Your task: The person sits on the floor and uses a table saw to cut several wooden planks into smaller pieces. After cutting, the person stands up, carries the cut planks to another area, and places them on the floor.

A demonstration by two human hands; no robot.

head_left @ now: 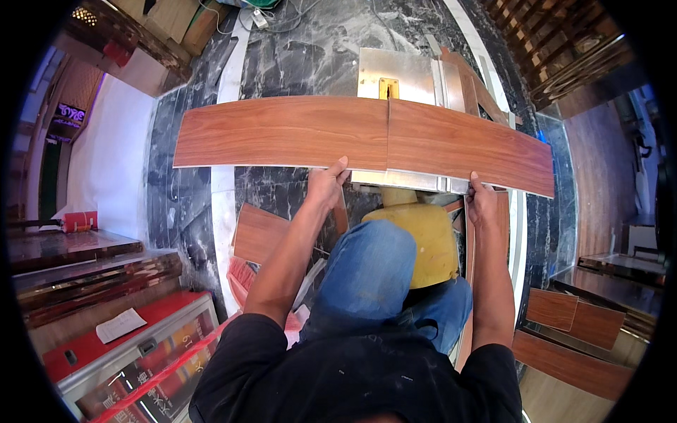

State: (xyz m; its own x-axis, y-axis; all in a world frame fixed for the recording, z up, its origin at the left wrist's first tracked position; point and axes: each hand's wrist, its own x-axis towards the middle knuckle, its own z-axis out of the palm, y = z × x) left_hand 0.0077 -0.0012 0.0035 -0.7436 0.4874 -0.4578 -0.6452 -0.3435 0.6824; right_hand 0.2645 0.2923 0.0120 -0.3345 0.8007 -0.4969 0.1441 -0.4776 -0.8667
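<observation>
Beneath you spreads the dark marbled floor (303, 67), crossed by pale stripes. Your reddish-brown plank (282, 132) lies crosswise in front of you, over the metal saw table (389, 65), both ends reaching past it. A dark line runs across the plank near the table's middle; you can't tell from here whether the two lengths are fully parted. A yellow casing (434, 243) sits by your knees, and a loose board (259, 234) lies to its left. Your left hand (326, 186) pinches the plank's near edge left of the line, thumb on top; your right hand (483, 202) pinches that edge right of it. Just beyond the far edge shows a small yellow insert (384, 88).
</observation>
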